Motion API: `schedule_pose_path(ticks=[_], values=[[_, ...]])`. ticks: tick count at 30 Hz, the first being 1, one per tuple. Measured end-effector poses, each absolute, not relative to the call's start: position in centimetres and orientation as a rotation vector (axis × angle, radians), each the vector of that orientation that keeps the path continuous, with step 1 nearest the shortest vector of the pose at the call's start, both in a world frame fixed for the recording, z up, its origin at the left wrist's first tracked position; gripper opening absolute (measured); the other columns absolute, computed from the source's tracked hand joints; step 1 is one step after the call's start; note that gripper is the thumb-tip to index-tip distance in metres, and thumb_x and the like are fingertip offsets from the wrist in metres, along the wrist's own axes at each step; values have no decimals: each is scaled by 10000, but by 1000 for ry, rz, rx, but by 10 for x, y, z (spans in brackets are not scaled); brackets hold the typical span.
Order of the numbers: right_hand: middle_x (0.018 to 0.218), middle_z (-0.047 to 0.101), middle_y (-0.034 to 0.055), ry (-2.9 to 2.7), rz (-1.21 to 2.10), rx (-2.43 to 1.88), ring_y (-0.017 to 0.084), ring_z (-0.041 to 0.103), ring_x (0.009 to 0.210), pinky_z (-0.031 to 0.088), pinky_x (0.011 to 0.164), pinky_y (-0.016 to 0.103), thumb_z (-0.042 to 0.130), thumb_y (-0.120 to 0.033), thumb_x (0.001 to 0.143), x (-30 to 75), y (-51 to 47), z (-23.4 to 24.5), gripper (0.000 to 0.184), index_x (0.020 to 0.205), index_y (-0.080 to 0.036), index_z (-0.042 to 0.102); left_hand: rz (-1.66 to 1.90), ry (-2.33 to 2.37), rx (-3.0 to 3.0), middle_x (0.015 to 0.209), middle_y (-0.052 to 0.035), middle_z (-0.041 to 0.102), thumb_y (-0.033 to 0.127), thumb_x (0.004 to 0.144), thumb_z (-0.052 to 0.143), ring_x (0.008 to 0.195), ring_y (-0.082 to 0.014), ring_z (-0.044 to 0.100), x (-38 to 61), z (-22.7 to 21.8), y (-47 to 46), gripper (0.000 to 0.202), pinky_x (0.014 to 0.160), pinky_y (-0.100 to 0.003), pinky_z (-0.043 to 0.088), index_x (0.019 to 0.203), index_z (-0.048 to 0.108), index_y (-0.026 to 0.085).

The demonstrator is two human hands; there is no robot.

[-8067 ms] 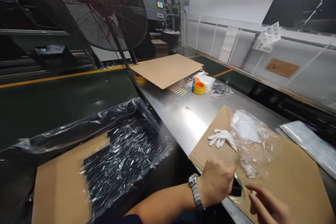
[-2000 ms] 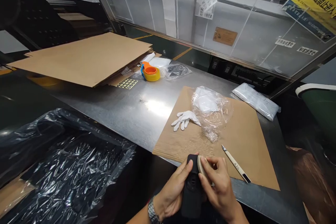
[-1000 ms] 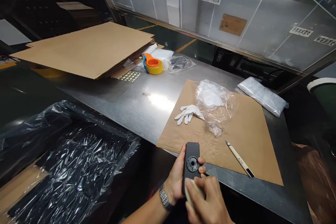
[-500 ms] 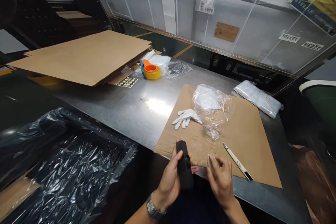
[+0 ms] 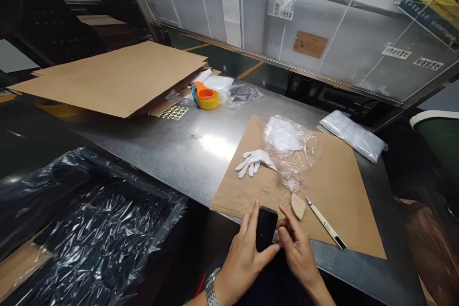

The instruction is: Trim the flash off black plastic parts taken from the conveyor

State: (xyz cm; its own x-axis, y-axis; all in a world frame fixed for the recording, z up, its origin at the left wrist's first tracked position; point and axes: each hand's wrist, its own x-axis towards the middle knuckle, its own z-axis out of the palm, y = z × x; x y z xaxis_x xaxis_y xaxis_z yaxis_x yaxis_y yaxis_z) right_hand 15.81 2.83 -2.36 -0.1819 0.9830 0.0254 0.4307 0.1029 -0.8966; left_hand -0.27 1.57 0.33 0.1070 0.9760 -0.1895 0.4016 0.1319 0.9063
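My left hand (image 5: 247, 253) is closed around a small black box-shaped device (image 5: 266, 227) at the table's front edge, thumb across its lower end. My right hand (image 5: 297, 251) is at the device's right side, its fingers curled into a pinch. A small pale, translucent bit shows at those fingertips, too small to name. Just beyond the right hand, a beige wedge-shaped pad (image 5: 298, 206) lies on the cardboard sheet (image 5: 337, 177). Beside the pad is a white-handled craft knife (image 5: 325, 222) marked A26.
A white glove (image 5: 256, 161) and a crumpled clear plastic bag (image 5: 290, 143) lie on the cardboard. A tape dispenser (image 5: 206, 95), sticker sheet (image 5: 174, 113) and stacked cardboard (image 5: 125, 76) are further left. Black plastic sheeting (image 5: 96, 229) fills the lower left. A wrapped packet (image 5: 353, 134) sits at right.
The beige pad now lies on the cardboard, where my right hand was. My right hand has come left to the device. My left hand has turned the device and shifted it right.
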Motion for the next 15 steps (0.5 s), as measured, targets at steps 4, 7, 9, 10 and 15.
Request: schedule_pose_path(ticks=[4, 7, 9, 10, 15], values=[[941, 576, 30, -1528, 1124, -1373, 123, 557, 741, 481, 676, 237, 509, -330, 872, 151, 22, -10, 331, 1191, -244, 488, 723, 1406, 1507, 1436, -134, 291, 293, 745, 597, 1282, -296, 345, -2, 5, 9, 816, 1025, -430, 333, 1422, 144, 247], [832, 563, -1, -1543, 1182, -1293, 107, 536, 686, 467, 631, 215, 541, -305, 855, 158, 25, -5, 228, 1077, -255, 548, 693, 1369, 1565, 1410, -110, 327, 287, 764, 576, 1241, -267, 407, -4, 7, 5, 784, 1011, -394, 360, 1419, 145, 277], [775, 536, -19, -1569, 1257, -1240, 92, 518, 632, 455, 587, 204, 550, -293, 850, 163, 26, -1, 208, 1056, -265, 552, 643, 1353, 1593, 1387, -105, 344, 292, 772, 567, 1220, -257, 426, -5, 10, 3, 778, 999, -377, 374, 1419, 136, 279], [769, 524, -24, -1582, 1292, -1224, 84, 510, 608, 447, 563, 198, 553, -290, 848, 166, 26, 1, 202, 1049, -269, 554, 617, 1349, 1602, 1377, -107, 348, 293, 773, 563, 1206, -254, 437, -6, 11, 2, 780, 991, -372, 382, 1421, 129, 274], [776, 490, -26, -1560, 1426, -1176, 56, 499, 542, 419, 478, 176, 572, -282, 836, 171, 27, 8, 146, 977, -249, 582, 543, 1319, 1627, 1226, -105, 440, 265, 775, 546, 1045, -225, 537, -4, 22, 1, 815, 918, -350, 439, 1430, 60, 242]])
